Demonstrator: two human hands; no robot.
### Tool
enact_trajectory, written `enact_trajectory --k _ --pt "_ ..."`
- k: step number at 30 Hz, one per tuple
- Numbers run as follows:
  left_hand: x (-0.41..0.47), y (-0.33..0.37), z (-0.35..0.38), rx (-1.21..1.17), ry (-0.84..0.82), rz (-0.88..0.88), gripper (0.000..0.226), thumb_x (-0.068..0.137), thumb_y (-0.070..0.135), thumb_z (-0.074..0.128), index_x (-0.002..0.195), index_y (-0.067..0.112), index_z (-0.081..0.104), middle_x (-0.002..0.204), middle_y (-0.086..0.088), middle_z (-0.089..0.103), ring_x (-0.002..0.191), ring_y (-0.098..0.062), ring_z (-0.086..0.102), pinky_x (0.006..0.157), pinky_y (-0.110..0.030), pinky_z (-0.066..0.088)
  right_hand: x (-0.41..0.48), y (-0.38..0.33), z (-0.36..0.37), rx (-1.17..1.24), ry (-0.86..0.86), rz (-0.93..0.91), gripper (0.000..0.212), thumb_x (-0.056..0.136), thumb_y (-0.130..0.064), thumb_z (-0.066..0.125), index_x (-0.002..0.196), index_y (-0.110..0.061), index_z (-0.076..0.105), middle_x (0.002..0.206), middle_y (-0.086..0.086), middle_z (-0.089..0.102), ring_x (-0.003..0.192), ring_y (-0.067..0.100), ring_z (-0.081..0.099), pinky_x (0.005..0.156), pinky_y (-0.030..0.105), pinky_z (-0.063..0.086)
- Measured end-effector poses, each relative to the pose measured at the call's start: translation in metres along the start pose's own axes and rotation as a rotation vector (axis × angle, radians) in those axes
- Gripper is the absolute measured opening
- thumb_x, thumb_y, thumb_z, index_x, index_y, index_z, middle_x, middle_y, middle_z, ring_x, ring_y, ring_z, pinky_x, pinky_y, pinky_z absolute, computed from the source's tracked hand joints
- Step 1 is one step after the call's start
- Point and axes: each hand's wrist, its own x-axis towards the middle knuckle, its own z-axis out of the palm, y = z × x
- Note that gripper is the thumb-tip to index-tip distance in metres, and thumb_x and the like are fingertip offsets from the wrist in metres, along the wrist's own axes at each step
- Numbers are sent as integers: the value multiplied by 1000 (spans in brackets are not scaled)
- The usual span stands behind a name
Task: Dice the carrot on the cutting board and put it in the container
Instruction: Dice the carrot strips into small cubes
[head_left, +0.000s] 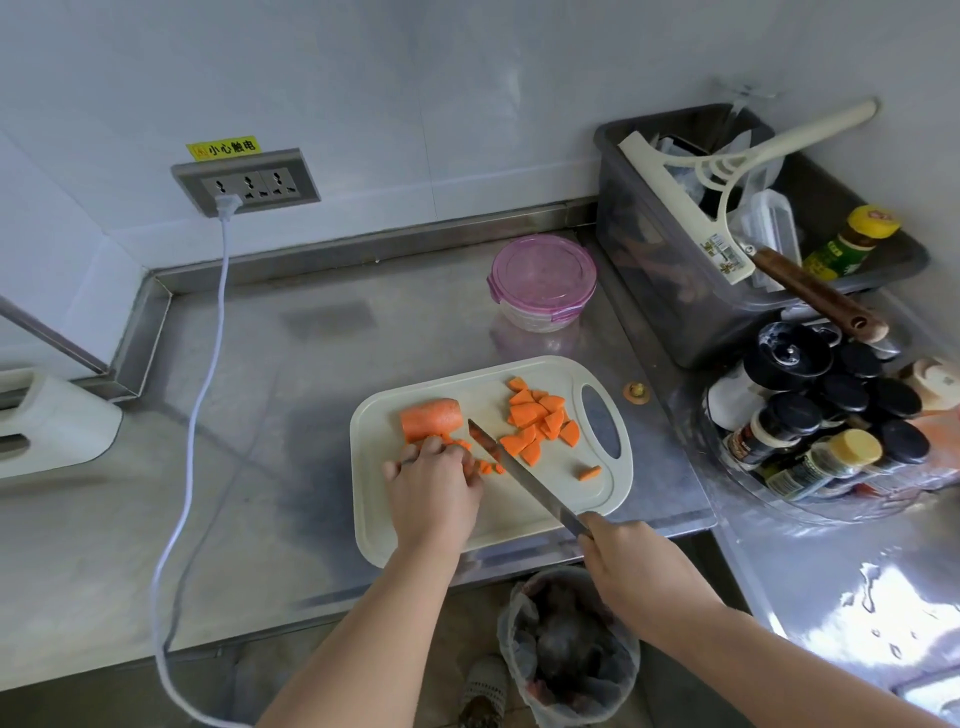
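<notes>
The right grip (634, 566) is clenched round the handle of a knife (524, 483), blade slanted across the cutting board (374, 493); carrot strips (485, 466) are pinned under the curled left grip (434, 488). An uncut carrot stub (431, 418) lies just beyond, cut pieces (540, 421) are heaped right of the blade, and the lidded container (543, 280) stands on the bench (311, 389) behind.

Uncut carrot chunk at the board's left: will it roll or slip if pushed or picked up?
The carrot chunk is round and lies on its side on the smooth cutting board, so it would probably roll if nudged sideways. It looks thick and solid: likely stiff, fairly heavy for its size. The fresh cut end may be slippery.
</notes>
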Motion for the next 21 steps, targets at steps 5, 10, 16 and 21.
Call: enact_trajectory --k 5,10,16,21 --pt "2 7 -1 -29 -7 157 31 91 44 49 120 35 57 123 12 53 114 -18 46 94 -32 30 6 6 -15 -45 73 -21 28 104 -25 28 120 -17 49 65 -6 44 54 11 44 46 22 27" --pt "11 20 7 -19 -12 222 31 89 47 51 116 34 59 120 13 55 113 -17 46 89 -32 29 11 16 -27 -135 93 23 29 104 -26 27 123 -16 47 62 -7 39 49 9 36 42 22 22" --pt "16 20 13 29 58 279 17 91 37 52 101 30 65 104 10 62 100 -17 51 79 -32 29 14 22 -29 -138 106 31 30 105 -27 27 124 -17 48 62 -7 39 48 9 35 41 23 23" --pt "24 0 20 76 160 342 16 62 23 81 64 24 65 69 6 61 71 -22 56 67 -35 25 16 18 -25 -122 120 -25 34 104 -29 28 132 -21 44 63 -8 39 53 14 39 43 23 24"
